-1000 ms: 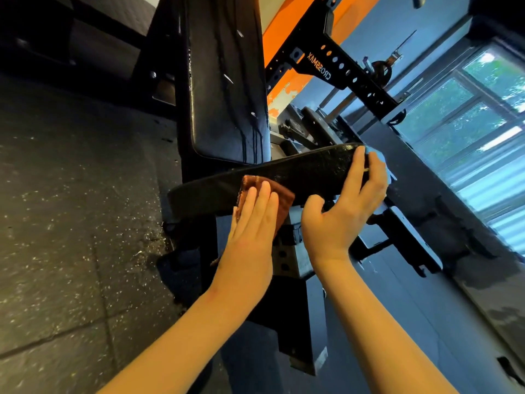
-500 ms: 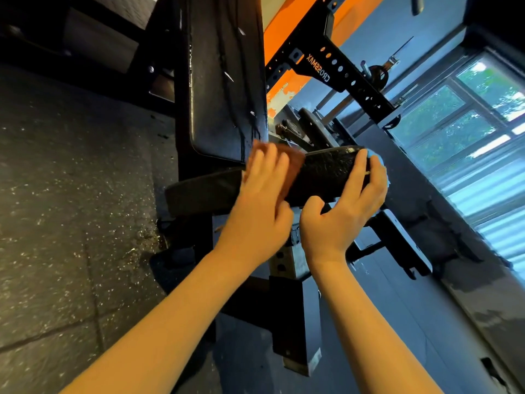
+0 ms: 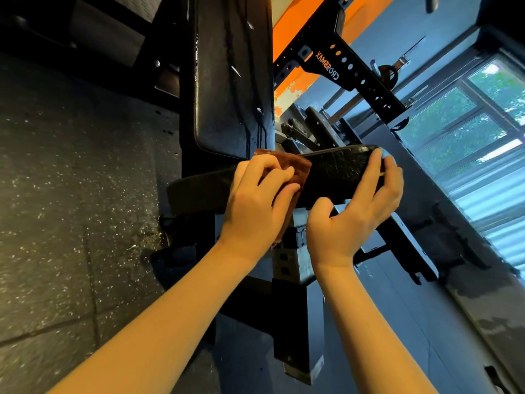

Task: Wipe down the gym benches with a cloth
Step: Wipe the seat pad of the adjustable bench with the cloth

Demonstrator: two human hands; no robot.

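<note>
Head camera, looking down: the left hand [image 3: 255,200] has its fingers curled into the brown cloth [image 3: 295,169], bunching it against the near edge of the black seat pad [image 3: 341,172], just below the upright backrest [image 3: 230,95]. The right hand [image 3: 349,220] clamps the pad's far end, fingers over the top, thumb underneath. Wet streaks run down the backrest. Behind it a black rack [image 3: 355,72], and speckled rubber floor [image 3: 56,194] off to the left
</note>
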